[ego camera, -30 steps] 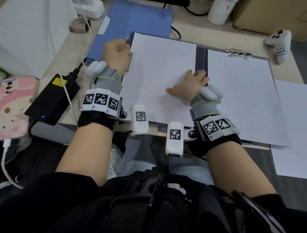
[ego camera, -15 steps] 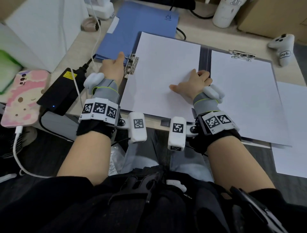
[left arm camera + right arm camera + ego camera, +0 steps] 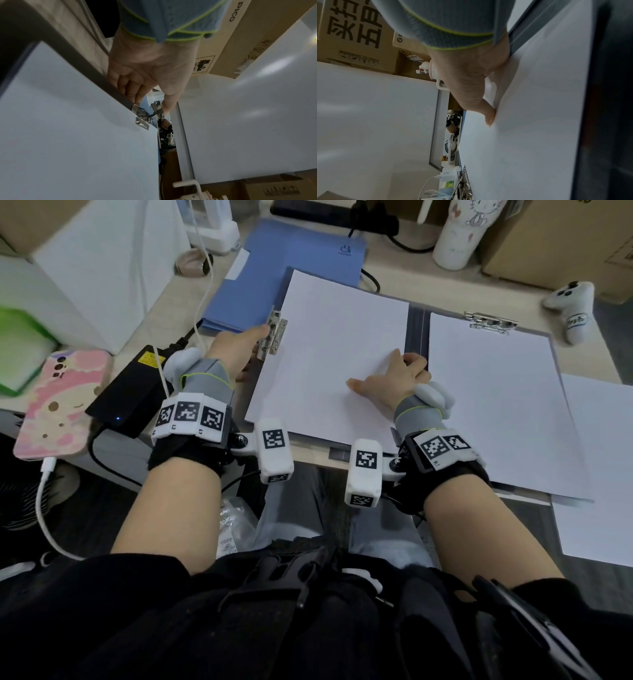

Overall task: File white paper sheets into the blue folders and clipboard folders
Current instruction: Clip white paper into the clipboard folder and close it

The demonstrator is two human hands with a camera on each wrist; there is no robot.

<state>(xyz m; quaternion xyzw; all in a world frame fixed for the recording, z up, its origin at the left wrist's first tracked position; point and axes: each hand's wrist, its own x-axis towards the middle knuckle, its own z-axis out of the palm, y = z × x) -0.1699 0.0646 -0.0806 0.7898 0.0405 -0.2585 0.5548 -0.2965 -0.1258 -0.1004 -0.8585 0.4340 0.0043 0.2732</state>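
Observation:
A grey clipboard folder (image 3: pixel 416 330) lies open on the desk. A white sheet (image 3: pixel 325 354) lies on its left half, beside a metal clip (image 3: pixel 273 337) on the left edge. My left hand (image 3: pixel 239 350) is at that clip (image 3: pixel 142 117), thumb on its wire lever and fingers (image 3: pixel 130 89) curled against the folder's edge. My right hand (image 3: pixel 394 381) rests on the same sheet near the spine, fingers curled, thumb (image 3: pixel 488 116) pressed flat on the paper. A second sheet (image 3: pixel 496 405) sits on the right half under the top clip (image 3: pixel 489 320). A blue folder (image 3: pixel 291 268) lies behind.
A loose white sheet (image 3: pixel 599 474) overhangs the desk at the right. At the left are a black power adapter (image 3: pixel 133 392) with cables and a pink phone (image 3: pixel 58 405). A white bottle (image 3: pixel 459 234), a plush toy (image 3: pixel 572 309) and a cardboard box (image 3: pixel 565 244) stand at the back.
My left hand has come down from the sheet's top left corner to the side clip, and its thumb now lies on the lever. The right hand has stayed on the sheet.

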